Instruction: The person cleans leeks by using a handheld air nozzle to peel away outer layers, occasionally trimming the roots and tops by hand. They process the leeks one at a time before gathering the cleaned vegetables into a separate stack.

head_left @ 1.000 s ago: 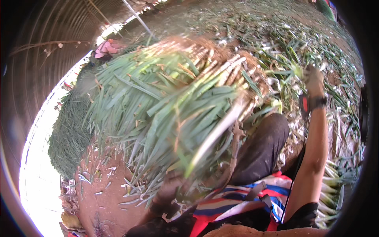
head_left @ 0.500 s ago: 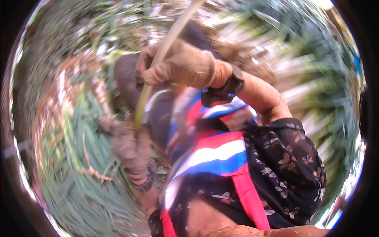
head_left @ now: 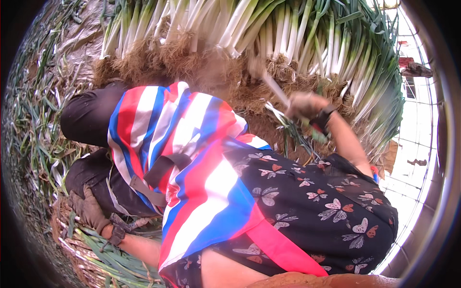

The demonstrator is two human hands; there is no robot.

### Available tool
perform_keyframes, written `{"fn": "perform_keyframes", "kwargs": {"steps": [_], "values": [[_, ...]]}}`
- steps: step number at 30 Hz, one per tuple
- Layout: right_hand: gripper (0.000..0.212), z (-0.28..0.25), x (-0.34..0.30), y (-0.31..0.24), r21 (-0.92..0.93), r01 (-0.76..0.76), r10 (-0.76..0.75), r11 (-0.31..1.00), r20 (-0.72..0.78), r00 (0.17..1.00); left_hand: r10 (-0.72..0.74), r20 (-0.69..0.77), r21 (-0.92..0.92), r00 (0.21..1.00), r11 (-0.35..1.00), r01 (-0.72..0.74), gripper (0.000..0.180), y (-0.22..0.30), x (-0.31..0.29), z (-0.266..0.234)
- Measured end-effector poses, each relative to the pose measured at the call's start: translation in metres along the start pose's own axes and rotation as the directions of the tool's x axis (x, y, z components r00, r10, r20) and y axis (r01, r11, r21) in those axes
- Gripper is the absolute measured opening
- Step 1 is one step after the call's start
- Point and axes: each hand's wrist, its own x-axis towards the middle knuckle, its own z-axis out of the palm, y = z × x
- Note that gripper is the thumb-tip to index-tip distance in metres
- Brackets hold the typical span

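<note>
My right hand [head_left: 307, 105], in a brown work glove, is closed round a leek [head_left: 277, 90] at the right, beside a large heap of leeks [head_left: 288, 36]. Its white shank angles up and left toward the heap's roots, and motion blurs it and the hand. At the lower left my gloved left hand [head_left: 90, 209] lies against my dark trouser leg, fingers apart, with nothing visible in it. Under that forearm is a pile of trimmed-looking leeks [head_left: 115, 259], green leaves outward.
Brown root clumps [head_left: 177, 53] line the heap's near edge. Loose green leaves and scraps [head_left: 36, 139] litter the ground at the left. A striped apron [head_left: 206, 192] covers my lap. Wire mesh [head_left: 418, 129] stands at the right edge.
My view has swung toward the heap. My right hand has moved from in front of my body, where it held a pale stalk, out to the heap; my left hand now lies by my leg.
</note>
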Motion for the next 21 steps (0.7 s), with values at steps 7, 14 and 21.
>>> {"fn": "perform_keyframes", "kwargs": {"steps": [7,14,21], "values": [[0.035,0.075,0.141,0.257,-0.434,-0.415,0.385,0.8,-0.16,0.909,0.058,-0.069,-0.212,0.996,0.975,-0.072,0.064,0.028,-0.036,-0.022],[0.029,0.037,0.193,0.195,-0.598,-0.376,0.031,0.708,-0.506,0.862,0.036,-0.138,0.481,0.99,0.876,0.035,0.046,-0.013,-0.148,-0.004],[0.059,0.056,0.214,-0.001,-0.629,0.311,-0.523,0.712,-0.18,0.833,-0.716,-0.182,-0.368,0.674,0.685,0.629,0.087,0.069,-0.19,-0.001]]}}
